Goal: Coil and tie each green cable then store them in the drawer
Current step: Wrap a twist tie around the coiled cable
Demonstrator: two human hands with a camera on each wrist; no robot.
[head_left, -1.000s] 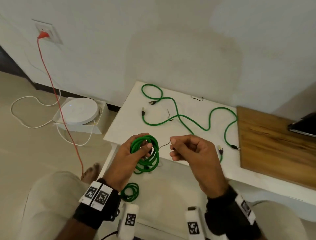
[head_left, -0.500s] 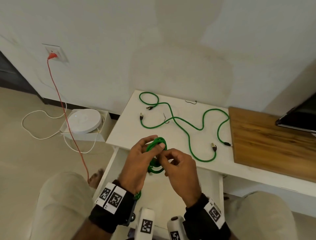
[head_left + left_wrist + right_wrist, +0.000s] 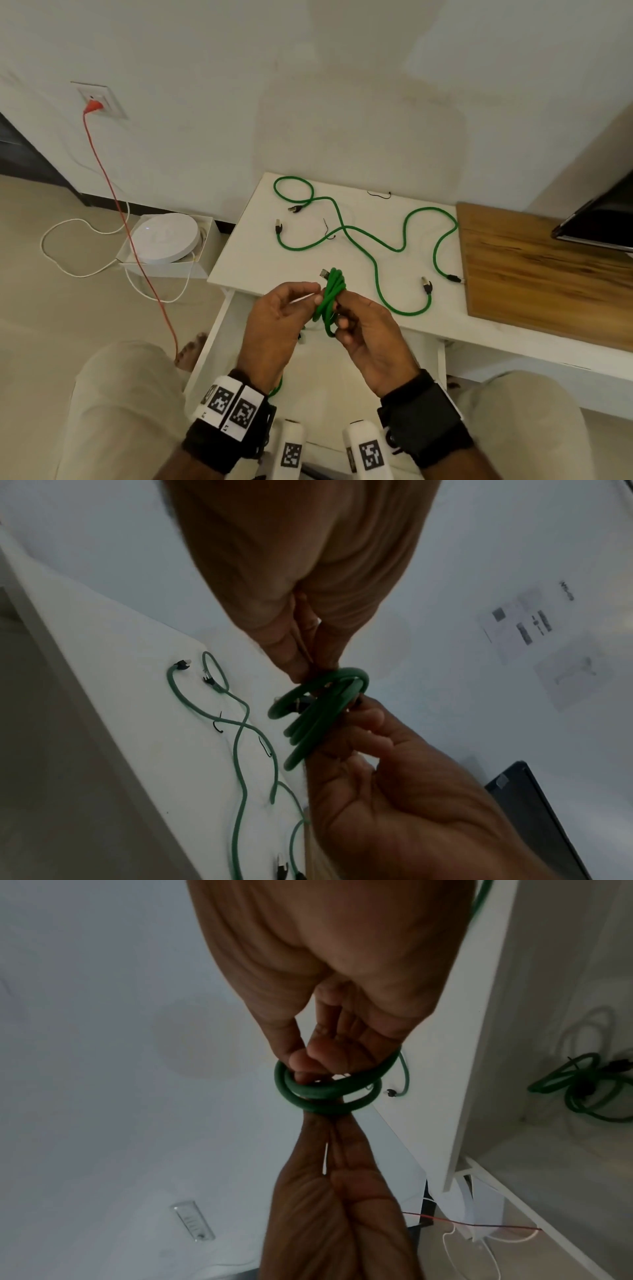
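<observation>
White wall fills the top of the head view, and below it a white table (image 3: 246,260) runs to the right, with a wooden board (image 3: 534,274) lying on its right part.

Low in the centre of the frame both hands meet over an open drawer (image 3: 342,377) that is pulled out from under the table. The left hand (image 3: 274,325) has its fingers curled, thumb and fingertips pinching the left side of a coiled green cable (image 3: 330,301). The right hand (image 3: 373,339) has its fingers curled round the right side of the same coil, gripping it. The coil stands on edge between them, squeezed into a narrow bundle, with one plug end sticking up at its top. Whether a tie is round it cannot be told.

Above the hands, two loose green cables (image 3: 376,240) lie uncoiled on the table, crossing each other in the middle of the frame, their plug ends spread apart. Two thin black ties (image 3: 378,195) lie near them, one by the back edge and one beside the crossing.

In the right wrist view a second coiled green cable (image 3: 575,1088) lies in the drawer, at the right edge of the frame.

At the left of the head view a round white device (image 3: 164,236) sits in a box on the floor, and an orange cord (image 3: 116,192) hangs from a wall socket (image 3: 99,99) in the upper left.
</observation>
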